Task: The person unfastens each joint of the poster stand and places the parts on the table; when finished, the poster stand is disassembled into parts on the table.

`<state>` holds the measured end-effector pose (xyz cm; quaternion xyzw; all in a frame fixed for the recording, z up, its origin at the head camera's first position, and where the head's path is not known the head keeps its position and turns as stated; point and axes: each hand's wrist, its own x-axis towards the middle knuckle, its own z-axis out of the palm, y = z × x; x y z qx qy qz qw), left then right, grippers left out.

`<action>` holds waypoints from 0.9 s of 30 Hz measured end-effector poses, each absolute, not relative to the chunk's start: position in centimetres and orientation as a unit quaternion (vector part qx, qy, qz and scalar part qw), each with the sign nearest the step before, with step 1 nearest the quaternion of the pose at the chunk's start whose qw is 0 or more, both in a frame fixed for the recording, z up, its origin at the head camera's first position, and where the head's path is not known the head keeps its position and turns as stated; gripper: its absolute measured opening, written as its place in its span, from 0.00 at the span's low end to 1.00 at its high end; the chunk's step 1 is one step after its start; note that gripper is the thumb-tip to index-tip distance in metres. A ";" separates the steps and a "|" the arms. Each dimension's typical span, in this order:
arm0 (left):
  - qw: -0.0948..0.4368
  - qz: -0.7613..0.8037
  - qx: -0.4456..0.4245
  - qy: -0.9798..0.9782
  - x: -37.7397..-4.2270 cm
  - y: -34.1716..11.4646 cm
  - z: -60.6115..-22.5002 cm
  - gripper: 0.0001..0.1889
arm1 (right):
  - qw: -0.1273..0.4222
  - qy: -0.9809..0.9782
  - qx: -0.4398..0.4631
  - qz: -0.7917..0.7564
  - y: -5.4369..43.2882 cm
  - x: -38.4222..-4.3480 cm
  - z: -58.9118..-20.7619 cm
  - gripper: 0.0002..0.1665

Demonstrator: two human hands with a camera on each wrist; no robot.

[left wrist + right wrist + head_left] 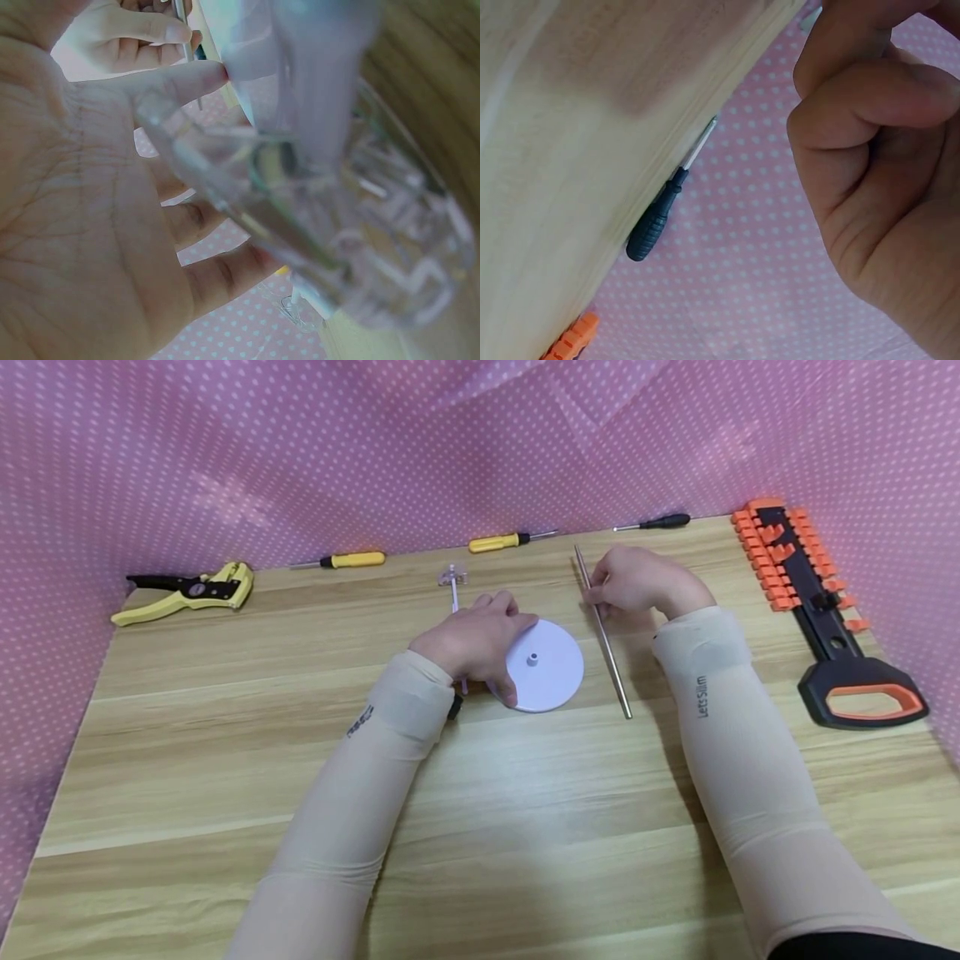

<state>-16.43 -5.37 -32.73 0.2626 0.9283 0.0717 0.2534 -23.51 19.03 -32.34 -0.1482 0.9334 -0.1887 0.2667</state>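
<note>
A white round base point(551, 672) with a short hollow stub at its centre lies on the wooden table. My left hand point(480, 635) grips its left side, thumb at the near rim and fingers at the far rim. Under that hand and wrist runs a thin white stem point(454, 597) with a clear plastic end point(452, 577), its middle part hidden. Another clear plastic piece point(352, 247) looms blurred beside the palm in the left wrist view. To the right of the base, my right hand point(626, 581) pinches a slim metal rod point(611, 660) near its upper part, between thumb and fingers.
Along the back edge lie a yellow wire stripper point(191, 593), two yellow-handled screwdrivers point(358, 560) and a black screwdriver point(666, 522). At right is a black rack with orange clips point(813, 585) and a loop handle. Pink dotted cloth point(375, 452) hangs round the table point(187, 735).
</note>
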 end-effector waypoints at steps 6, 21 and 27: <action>0.252 0.072 0.263 0.928 -16.4 -5.4 -32.8 0.64 | 0.275 0.930 -0.142 -0.197 19.1 -23.7 -32.7 0.15; 0.256 0.069 0.261 0.928 -16.4 -5.3 -32.6 0.65 | 0.280 0.931 -0.133 -0.190 19.1 -23.8 -33.0 0.18; 0.254 0.072 0.261 0.929 -16.4 -5.3 -32.7 0.64 | 0.283 0.931 -0.129 -0.192 19.1 -23.8 -33.0 0.18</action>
